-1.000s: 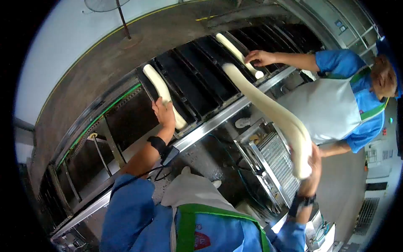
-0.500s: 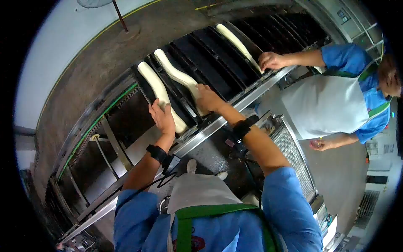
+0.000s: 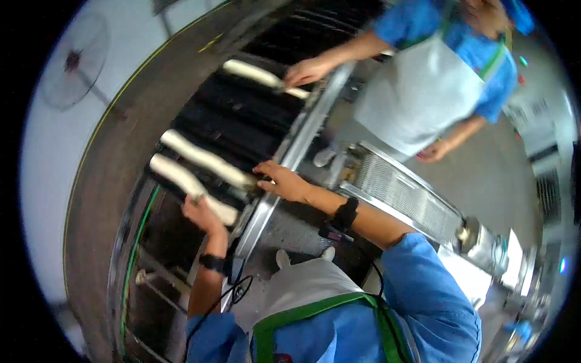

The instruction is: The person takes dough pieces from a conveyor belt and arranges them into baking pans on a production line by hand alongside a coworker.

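Observation:
Two long pale dough rolls lie side by side in black trough-shaped trays. My left hand [image 3: 204, 213] touches the side of the nearer dough roll [image 3: 179, 173], toward its lower half; its fingers look laid against the dough, somewhat blurred. The second dough roll [image 3: 203, 157] has a slight bend, and its near end reaches toward my right hand [image 3: 282, 181]. Fingers and thumb of that hand are spread apart beside this end, above the metal rail, with nothing held. Any contact there is hard to make out.
Across the trays [image 3: 233, 124], a co-worker's hand [image 3: 307, 71] touches another dough roll [image 3: 251, 72]. A metal rail [image 3: 260, 212] borders the trays on my side. A perforated metal conveyor [image 3: 399, 190] stands to the right. A fan [image 3: 74, 59] stands by the wall.
The view has swung to the right, so the trays appear turned and farther left. My right hand has come off the second roll, its fingers spreading. My left hand stays at the nearer roll.

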Demonstrator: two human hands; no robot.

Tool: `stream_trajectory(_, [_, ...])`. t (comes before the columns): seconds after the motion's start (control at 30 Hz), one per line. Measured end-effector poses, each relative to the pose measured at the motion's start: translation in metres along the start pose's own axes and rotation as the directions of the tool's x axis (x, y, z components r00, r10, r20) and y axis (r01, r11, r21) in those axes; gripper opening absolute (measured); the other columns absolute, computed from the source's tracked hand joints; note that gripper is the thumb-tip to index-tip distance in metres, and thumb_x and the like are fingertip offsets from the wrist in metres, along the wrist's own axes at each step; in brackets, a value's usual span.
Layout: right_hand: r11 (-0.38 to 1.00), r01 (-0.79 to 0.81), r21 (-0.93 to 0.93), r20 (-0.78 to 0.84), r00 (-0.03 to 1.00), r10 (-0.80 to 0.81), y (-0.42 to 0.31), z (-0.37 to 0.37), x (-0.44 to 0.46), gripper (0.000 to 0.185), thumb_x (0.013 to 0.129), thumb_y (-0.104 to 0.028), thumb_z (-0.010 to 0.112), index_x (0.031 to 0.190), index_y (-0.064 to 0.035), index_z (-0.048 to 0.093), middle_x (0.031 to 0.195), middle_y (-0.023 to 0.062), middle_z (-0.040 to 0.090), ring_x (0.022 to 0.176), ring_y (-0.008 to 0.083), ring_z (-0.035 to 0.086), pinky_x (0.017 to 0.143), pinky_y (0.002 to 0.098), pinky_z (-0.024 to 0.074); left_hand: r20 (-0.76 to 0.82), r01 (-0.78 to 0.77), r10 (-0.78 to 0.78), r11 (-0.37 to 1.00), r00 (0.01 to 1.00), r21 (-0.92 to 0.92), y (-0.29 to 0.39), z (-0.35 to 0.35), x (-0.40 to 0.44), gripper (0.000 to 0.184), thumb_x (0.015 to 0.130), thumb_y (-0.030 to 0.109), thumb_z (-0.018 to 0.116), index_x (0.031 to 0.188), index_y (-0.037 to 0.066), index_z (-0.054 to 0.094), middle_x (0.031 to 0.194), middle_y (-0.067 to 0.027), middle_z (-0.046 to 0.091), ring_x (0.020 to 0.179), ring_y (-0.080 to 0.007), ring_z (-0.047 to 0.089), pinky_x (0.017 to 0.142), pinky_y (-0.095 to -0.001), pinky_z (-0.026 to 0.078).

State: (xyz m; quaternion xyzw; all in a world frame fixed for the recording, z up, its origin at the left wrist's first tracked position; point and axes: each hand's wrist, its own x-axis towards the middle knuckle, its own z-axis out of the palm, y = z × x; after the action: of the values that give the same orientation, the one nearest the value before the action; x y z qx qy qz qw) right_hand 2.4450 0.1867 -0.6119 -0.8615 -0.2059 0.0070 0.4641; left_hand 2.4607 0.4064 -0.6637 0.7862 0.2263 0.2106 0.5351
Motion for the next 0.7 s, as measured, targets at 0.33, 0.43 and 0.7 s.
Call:
stream_trajectory(0.33, [0.459,-0.735,0.498,-0.417,0.261,0.871,0.141,-0.150,-0.340,0.031,0.078,-0.024,0.046,0.101,-0.0047,0.048,0.088,0.0077,0.053,0.076,0.0173,0.051,0.063,0.0272,0.0434,0.102,-0.081,0.089,0.994,0.991,-0.076,-0.056,0.010,0.039,0.036,0.074,0.015,0.043,0.104,-0.005,0.041,0.101,-0.0172,0.043,0.088,-0.0244,0.043,0.075,-0.0332,0.036])
stream_trajectory(0.43, [0.345,-0.469,0.813,-0.429,-0.080,0.900,0.123,-0.160,-0.442,0.025,0.077,-0.022,0.046,0.095,-0.0052,0.050,0.083,0.0059,0.052,0.071,0.0143,0.051,0.057,0.0278,0.0436,0.066,-0.118,0.117,0.993,0.991,0.016,-0.051,0.012,0.037,0.038,0.075,0.018,0.042,0.106,-0.004,0.040,0.103,-0.0166,0.042,0.090,-0.0243,0.042,0.076,-0.0334,0.036])
stream_trajectory(0.7, [0.109,-0.846,0.522,-0.636,-0.301,0.711,0.150,-0.160,-0.600,0.037,0.066,-0.020,0.056,0.095,0.0002,0.046,0.084,0.0131,0.053,0.073,0.0249,0.052,0.059,0.0321,0.0426,0.048,-0.166,0.161,0.979,0.986,0.120,-0.032,0.014,0.020,0.042,0.076,0.024,0.039,0.109,-0.001,0.036,0.106,-0.0150,0.039,0.093,-0.0241,0.040,0.079,-0.0339,0.034])
